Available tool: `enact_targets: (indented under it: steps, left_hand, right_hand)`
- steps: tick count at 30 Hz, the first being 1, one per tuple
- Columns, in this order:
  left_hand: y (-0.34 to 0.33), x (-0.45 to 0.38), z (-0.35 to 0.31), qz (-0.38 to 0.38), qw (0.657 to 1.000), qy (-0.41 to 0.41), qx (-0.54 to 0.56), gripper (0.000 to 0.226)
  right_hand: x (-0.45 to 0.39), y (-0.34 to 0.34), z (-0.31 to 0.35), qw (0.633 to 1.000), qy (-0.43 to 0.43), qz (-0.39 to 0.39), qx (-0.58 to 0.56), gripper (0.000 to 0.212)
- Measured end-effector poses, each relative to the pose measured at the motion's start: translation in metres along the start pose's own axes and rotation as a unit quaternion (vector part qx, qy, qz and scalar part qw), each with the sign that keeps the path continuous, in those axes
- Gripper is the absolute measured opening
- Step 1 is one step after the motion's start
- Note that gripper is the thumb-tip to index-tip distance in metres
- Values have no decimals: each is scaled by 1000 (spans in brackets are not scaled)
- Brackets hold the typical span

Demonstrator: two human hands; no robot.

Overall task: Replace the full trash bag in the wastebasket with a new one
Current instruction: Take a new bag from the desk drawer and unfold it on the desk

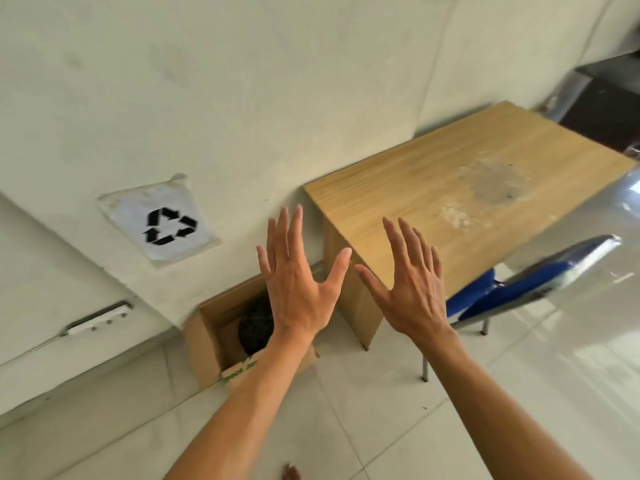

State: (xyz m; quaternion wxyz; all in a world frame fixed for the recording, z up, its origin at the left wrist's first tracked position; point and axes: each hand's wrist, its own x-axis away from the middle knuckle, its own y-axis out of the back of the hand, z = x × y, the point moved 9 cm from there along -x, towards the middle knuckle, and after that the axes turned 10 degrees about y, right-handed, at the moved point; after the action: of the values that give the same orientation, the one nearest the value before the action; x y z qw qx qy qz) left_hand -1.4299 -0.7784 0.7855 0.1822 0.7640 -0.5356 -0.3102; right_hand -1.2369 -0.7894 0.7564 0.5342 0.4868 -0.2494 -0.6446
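Cardboard box [204, 337] holds black trash bag [254, 325]; left hand [298, 289], right hand [412, 292] spread wide, empty.

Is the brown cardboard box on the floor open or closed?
Open. The brown cardboard box has its top uncovered, so a black trash bag shows inside it.

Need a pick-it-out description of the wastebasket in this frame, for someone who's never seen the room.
Find the wooden table against the wall. On the floor at its left end, under the recycling sign, sits an open cardboard box. It is the only container there, with a black trash bag inside.
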Motion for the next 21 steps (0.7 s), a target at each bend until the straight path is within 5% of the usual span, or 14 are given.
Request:
enact_targets:
  steps: [21]
  left_hand:
    - [-307,209,-309,40,995,31,82,89]
  right_hand:
    - [131,264,-400,992,-94,-86,-6,85]
